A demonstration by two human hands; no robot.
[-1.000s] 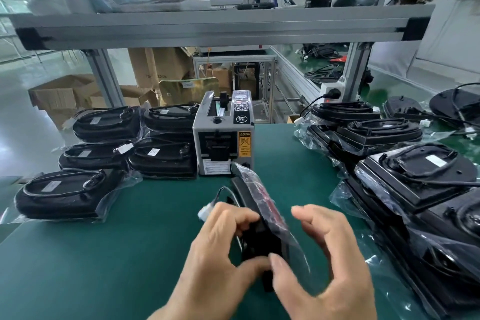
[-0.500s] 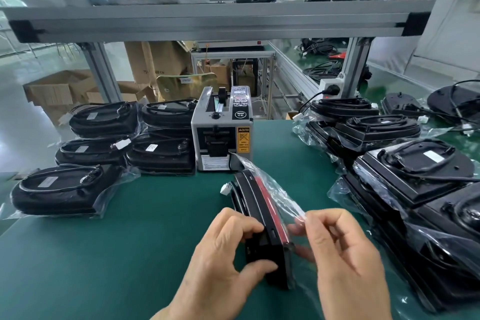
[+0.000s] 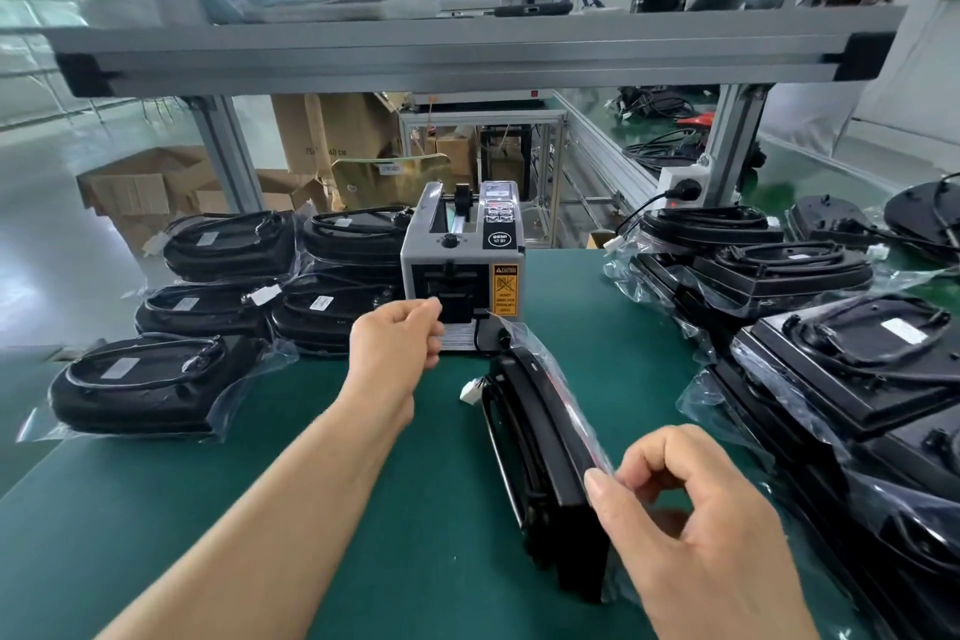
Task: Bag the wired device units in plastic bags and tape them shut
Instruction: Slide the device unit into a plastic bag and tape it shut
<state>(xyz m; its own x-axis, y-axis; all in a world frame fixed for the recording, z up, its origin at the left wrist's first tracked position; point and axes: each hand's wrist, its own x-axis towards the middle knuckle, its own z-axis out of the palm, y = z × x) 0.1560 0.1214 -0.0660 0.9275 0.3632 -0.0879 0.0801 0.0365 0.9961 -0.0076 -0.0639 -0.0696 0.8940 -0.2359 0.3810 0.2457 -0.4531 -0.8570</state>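
A black wired device unit (image 3: 545, 452) stands on edge on the green mat inside a clear plastic bag (image 3: 563, 379), its white connector (image 3: 470, 392) sticking out at the left. My right hand (image 3: 696, 525) pinches the folded bag flap against the unit's near top edge. My left hand (image 3: 395, 340) is stretched out to the grey tape dispenser (image 3: 462, 270), its fingers curled at the outlet slot; whether they hold tape I cannot tell.
Several bagged units (image 3: 140, 385) are stacked at the left of the green mat (image 3: 208, 509). More units in open bags (image 3: 852, 353) pile up at the right. An aluminium shelf beam (image 3: 467, 52) crosses overhead. Cardboard boxes (image 3: 150, 187) stand behind.
My left hand has let go of the unit and reached forward to the tape dispenser. My right hand alone now keeps the bagged unit upright by the flap.
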